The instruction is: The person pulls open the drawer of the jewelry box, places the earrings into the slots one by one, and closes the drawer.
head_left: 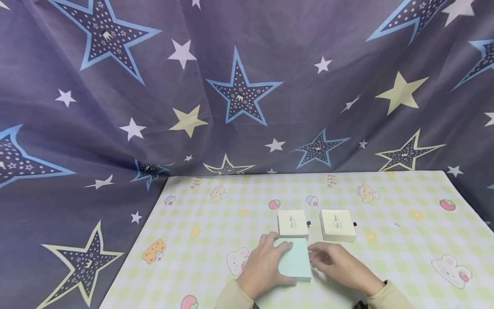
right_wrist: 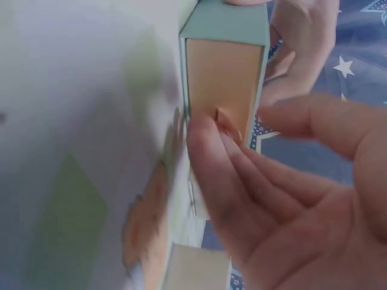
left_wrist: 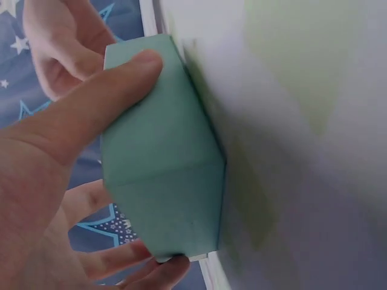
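A mint-green drawer box (head_left: 295, 259) lies near the front of the table. My left hand (head_left: 266, 264) grips it from the left, thumb on the near side and fingers along the far side. The left wrist view shows the thumb pressed on the green cover (left_wrist: 163, 133). My right hand (head_left: 337, 264) is at the box's right side. Seen from the right wrist, the box's orange-tan inner end (right_wrist: 224, 72) faces this hand. Its fingertips (right_wrist: 202, 130) are right at a small orange ribbon tab (right_wrist: 228, 125), with the thumb held apart from them.
Directly behind the green box is a cream box (head_left: 293, 224) with a small black tab. A second cream box (head_left: 338, 225) with a black tab stands to its right. The table's checked cloth (head_left: 185, 257) has cartoon prints, and a star-patterned curtain (head_left: 239, 141) hangs behind.
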A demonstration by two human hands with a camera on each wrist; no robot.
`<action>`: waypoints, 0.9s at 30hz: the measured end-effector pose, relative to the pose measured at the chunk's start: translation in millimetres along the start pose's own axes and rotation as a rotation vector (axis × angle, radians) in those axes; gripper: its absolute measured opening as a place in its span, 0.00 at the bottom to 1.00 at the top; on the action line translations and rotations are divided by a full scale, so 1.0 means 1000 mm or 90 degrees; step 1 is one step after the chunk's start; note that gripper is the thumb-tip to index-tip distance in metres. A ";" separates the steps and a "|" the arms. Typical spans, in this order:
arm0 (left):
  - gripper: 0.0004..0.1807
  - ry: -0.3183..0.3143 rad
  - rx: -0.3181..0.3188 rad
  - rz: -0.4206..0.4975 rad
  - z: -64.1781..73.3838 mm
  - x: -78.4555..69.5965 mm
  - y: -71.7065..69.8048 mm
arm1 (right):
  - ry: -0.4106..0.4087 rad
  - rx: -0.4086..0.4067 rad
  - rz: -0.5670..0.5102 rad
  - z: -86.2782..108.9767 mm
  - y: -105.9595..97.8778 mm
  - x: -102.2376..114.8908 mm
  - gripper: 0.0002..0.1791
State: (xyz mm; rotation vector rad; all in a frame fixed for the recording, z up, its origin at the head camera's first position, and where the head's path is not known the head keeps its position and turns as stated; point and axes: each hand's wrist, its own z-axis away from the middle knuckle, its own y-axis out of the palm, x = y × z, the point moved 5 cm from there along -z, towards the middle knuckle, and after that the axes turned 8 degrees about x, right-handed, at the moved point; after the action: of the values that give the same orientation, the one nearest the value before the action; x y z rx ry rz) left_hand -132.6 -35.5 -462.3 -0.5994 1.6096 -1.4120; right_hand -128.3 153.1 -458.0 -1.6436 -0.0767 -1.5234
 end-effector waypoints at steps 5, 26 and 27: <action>0.47 0.019 0.012 -0.015 0.001 -0.002 -0.001 | 0.034 -0.008 -0.023 -0.005 0.002 -0.007 0.17; 0.48 0.043 0.027 -0.027 0.000 0.002 0.000 | 0.046 0.032 -0.169 -0.014 0.008 -0.025 0.09; 0.48 0.043 0.027 -0.026 0.000 0.002 -0.001 | 0.046 0.032 -0.171 -0.014 0.008 -0.025 0.09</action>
State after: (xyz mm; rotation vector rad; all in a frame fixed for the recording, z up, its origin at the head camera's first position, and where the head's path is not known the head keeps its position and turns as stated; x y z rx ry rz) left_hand -133.2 -37.3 -462.1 -0.5683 1.6240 -1.5066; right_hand -140.5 152.0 -484.7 -1.5847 -0.3055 -1.7658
